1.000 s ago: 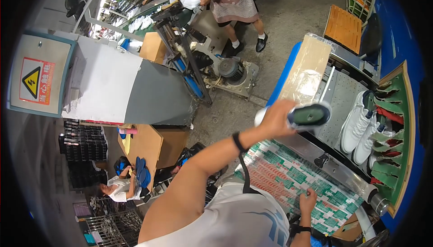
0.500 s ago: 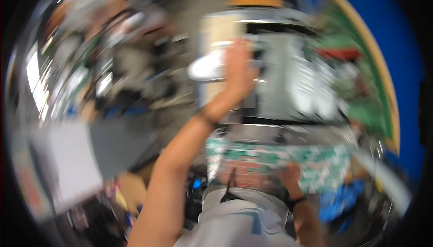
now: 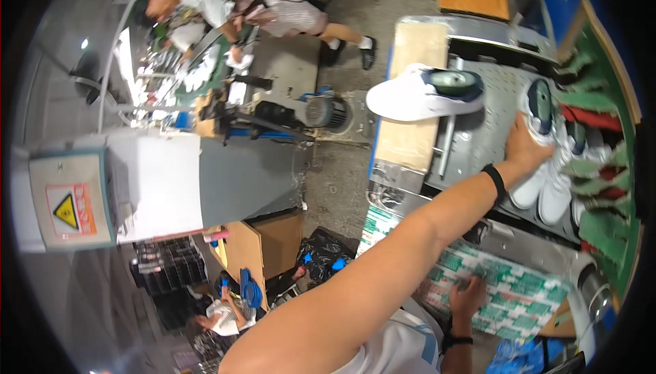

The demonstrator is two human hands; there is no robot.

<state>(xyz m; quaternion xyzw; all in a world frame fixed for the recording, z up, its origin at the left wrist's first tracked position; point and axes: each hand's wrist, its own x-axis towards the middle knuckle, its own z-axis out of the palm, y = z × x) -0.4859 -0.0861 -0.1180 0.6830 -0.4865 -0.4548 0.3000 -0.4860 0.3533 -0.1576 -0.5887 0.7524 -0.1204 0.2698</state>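
My left hand (image 3: 529, 150) reaches far right, its fingers closed around the side of a white sneaker (image 3: 527, 189) with a dark green inside. More white sneakers (image 3: 555, 193) stand beside it on the grey perforated plate (image 3: 478, 145). A single white sneaker (image 3: 406, 97) lies sideways across the tan board (image 3: 403, 145), its toe to the left. Close to my body, my right hand (image 3: 468, 295) hovers by the green, white and red patterned covering (image 3: 509, 288); its fingers are loosely bent and apart, and I see nothing in them.
Green and red hanging strips (image 3: 601, 169) line an opening at the right. A motor (image 3: 328, 113) stands left of the board. Farther left are a grey-white cabinet (image 3: 157, 186), a cardboard box (image 3: 277, 237) and two other people, one standing at the top and one at lower left.
The view has swung and sharpened. My left hand has moved from beside the sneaker on the board to the sneakers at the right and closed on one. My right hand stays near the patterned covering.
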